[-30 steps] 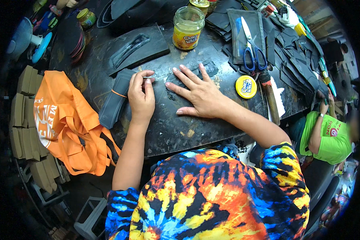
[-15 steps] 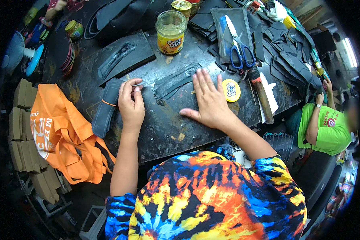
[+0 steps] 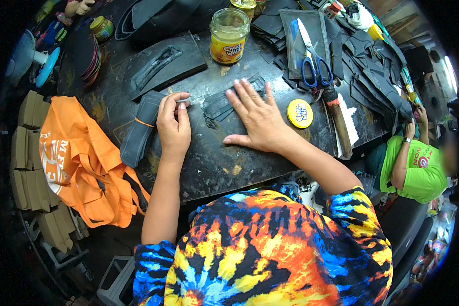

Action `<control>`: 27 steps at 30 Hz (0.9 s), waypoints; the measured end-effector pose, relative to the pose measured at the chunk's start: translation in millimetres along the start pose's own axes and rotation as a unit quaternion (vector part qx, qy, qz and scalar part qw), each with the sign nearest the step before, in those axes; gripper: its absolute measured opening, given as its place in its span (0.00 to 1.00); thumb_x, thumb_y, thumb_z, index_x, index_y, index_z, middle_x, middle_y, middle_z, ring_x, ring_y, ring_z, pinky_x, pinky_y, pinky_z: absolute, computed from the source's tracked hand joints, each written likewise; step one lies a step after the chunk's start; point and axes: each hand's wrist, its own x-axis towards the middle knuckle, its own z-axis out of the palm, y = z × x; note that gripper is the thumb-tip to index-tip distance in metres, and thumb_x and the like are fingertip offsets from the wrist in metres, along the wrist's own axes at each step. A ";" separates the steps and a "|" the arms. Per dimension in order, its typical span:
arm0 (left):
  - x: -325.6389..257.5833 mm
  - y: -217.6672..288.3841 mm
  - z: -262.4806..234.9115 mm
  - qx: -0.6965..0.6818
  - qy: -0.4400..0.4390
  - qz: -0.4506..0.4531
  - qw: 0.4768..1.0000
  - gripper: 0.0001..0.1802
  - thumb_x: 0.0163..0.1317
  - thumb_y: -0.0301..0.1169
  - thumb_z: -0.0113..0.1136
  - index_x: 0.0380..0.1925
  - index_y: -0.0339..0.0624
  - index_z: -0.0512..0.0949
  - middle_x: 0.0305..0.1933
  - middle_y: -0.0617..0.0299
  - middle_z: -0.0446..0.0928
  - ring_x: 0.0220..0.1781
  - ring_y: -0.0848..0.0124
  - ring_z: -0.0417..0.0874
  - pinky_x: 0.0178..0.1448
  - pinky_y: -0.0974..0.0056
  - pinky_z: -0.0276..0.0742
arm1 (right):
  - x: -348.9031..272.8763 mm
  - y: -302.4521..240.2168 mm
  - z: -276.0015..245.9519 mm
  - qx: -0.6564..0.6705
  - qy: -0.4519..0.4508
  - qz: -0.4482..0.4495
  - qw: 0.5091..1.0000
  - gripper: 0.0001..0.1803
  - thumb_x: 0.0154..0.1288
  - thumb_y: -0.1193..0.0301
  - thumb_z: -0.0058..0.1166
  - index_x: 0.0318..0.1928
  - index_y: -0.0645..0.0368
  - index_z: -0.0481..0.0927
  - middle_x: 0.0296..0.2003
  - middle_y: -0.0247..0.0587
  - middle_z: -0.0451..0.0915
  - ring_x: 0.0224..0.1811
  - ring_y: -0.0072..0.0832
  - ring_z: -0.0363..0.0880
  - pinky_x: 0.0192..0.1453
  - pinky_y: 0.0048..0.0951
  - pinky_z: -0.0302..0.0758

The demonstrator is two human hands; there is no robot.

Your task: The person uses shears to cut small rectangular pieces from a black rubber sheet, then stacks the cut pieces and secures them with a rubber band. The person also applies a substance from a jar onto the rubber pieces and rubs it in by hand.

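My right hand (image 3: 260, 121) lies flat with its fingers spread over thin black strips (image 3: 218, 104), which look glossy and rest on the dark table. Its fingers hide part of them. To the left, my left hand (image 3: 174, 127) hovers with curled fingers, thumb and fingertips pinched around something small I cannot make out. Beside it lies a bundle of black sheets (image 3: 139, 133) held by an orange rubber band. Beyond the hands is a black slab (image 3: 188, 66) with a shiny dark strip on top. An open glass jar (image 3: 228, 43) with a yellow label stands behind the strips.
Right of my hand lie a yellow lid (image 3: 299, 113), blue-handled scissors (image 3: 315, 64) and a wooden-handled tool (image 3: 340, 127). Black cut pieces (image 3: 367, 71) pile up at the right. An orange bag (image 3: 81, 158) hangs at the left. A person in green (image 3: 418, 166) sits at the right.
My right hand has slid left along the black strips, from their right end to their middle. My left hand stays pinched near their left end. The whole view has shifted slightly.
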 end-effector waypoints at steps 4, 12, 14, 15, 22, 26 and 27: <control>-0.5 -0.4 0.1 0.009 -0.001 0.004 1.000 0.12 0.72 0.17 0.50 0.49 0.33 0.80 0.49 0.52 0.80 0.46 0.64 0.87 0.53 0.62 0.82 | 10.8 -17.7 3.1 0.027 0.000 -0.040 0.999 0.61 0.62 0.23 0.45 0.79 0.60 0.61 0.80 0.57 0.55 0.86 0.47 0.44 0.81 0.73 0.36; 7.9 9.6 4.0 0.017 -0.011 0.002 1.000 0.11 0.72 0.17 0.50 0.48 0.34 0.81 0.46 0.52 0.81 0.46 0.63 0.86 0.53 0.63 0.81 | 6.7 -24.2 -0.4 0.126 -0.012 -0.069 0.990 0.47 0.70 0.33 0.48 0.75 0.56 0.70 0.80 0.57 0.55 0.86 0.48 0.44 0.81 0.71 0.37; 13.9 14.4 6.2 0.023 -0.025 0.041 0.999 0.12 0.71 0.17 0.50 0.49 0.33 0.81 0.46 0.52 0.81 0.47 0.62 0.86 0.54 0.63 0.81 | 0.3 -17.6 -10.6 0.231 -0.044 -0.081 0.969 0.40 0.72 0.40 0.53 0.73 0.54 0.73 0.81 0.56 0.53 0.86 0.49 0.42 0.82 0.70 0.37; 17.3 16.6 5.8 0.024 -0.034 0.060 0.997 0.12 0.71 0.17 0.51 0.49 0.33 0.81 0.45 0.52 0.81 0.47 0.62 0.86 0.54 0.62 0.81 | -3.2 -6.4 -17.7 0.315 -0.060 -0.066 0.945 0.32 0.74 0.46 0.55 0.67 0.55 0.80 0.81 0.55 0.53 0.86 0.50 0.41 0.83 0.66 0.36; 44.8 23.3 1.2 0.044 -0.073 0.025 0.996 0.15 0.72 0.18 0.50 0.53 0.34 0.81 0.49 0.54 0.82 0.52 0.67 0.85 0.59 0.64 0.79 | -11.7 28.1 -18.9 0.114 0.013 0.117 0.986 0.52 0.70 0.35 0.49 0.77 0.67 0.61 0.81 0.61 0.51 0.86 0.52 0.39 0.82 0.69 0.33; 48.6 26.7 3.8 0.047 -0.113 0.034 0.992 0.15 0.71 0.18 0.50 0.53 0.34 0.81 0.50 0.53 0.83 0.53 0.65 0.85 0.60 0.63 0.79 | -23.6 7.6 -9.6 -0.018 -0.043 0.120 0.992 0.66 0.64 0.24 0.43 0.76 0.78 0.57 0.79 0.66 0.54 0.86 0.52 0.42 0.82 0.69 0.34; 49.0 27.9 5.1 0.056 -0.124 0.030 0.990 0.15 0.71 0.18 0.50 0.53 0.34 0.81 0.50 0.53 0.83 0.53 0.64 0.85 0.60 0.63 0.79 | -24.0 8.6 -10.4 -0.026 -0.017 0.109 0.994 0.66 0.64 0.24 0.43 0.75 0.78 0.58 0.79 0.65 0.54 0.86 0.52 0.42 0.82 0.69 0.33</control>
